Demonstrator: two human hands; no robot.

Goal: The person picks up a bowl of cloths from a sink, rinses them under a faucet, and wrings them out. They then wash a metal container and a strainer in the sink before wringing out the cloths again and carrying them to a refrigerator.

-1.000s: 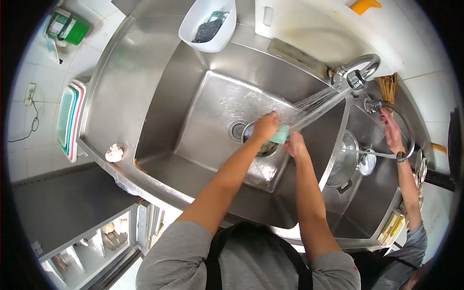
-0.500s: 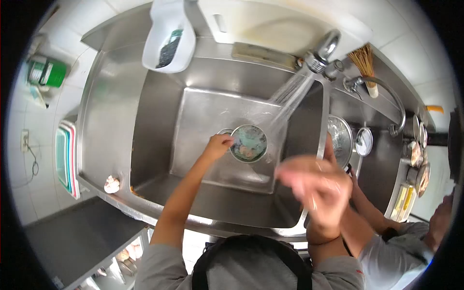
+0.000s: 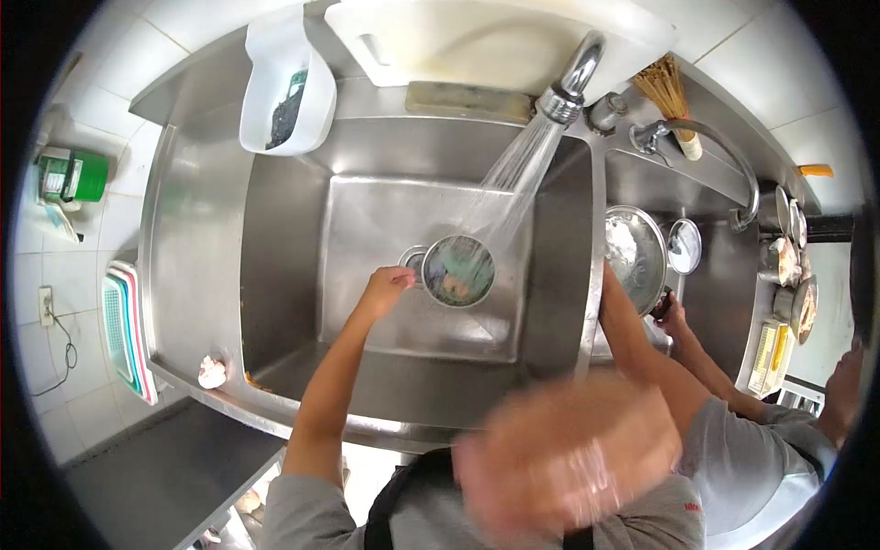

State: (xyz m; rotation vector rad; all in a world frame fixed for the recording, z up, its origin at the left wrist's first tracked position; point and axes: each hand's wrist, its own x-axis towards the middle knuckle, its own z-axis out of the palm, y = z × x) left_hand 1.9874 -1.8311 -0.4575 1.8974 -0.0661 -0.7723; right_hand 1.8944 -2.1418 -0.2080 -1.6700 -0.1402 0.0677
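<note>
My left hand (image 3: 389, 289) is closed at the left side of a small round metal pot (image 3: 458, 271), seemingly gripping its handle or rim. The pot stands in the steel sink (image 3: 376, 325) beside the drain (image 3: 414, 264). In it are water and something greenish and pinkish that I cannot make out. Water sprays down from the tap (image 3: 561, 103) into the pot. My right hand (image 3: 568, 458) is raised close to the camera, away from the pot, wet and smeared by motion; its fingers cannot be made out.
At the right, a co-worker's hand (image 3: 674, 316) holds a dark handle by a round metal pan (image 3: 637, 257) in the neighbouring basin. A white plastic container (image 3: 291, 105) stands at the back left, a whisk brush (image 3: 674, 96) behind the tap. A pale lump (image 3: 212, 372) lies on the left counter.
My right hand has moved down and nearer the camera. The view has shifted slightly, and the tap's spray now falls into the pot. My left hand keeps its hold.
</note>
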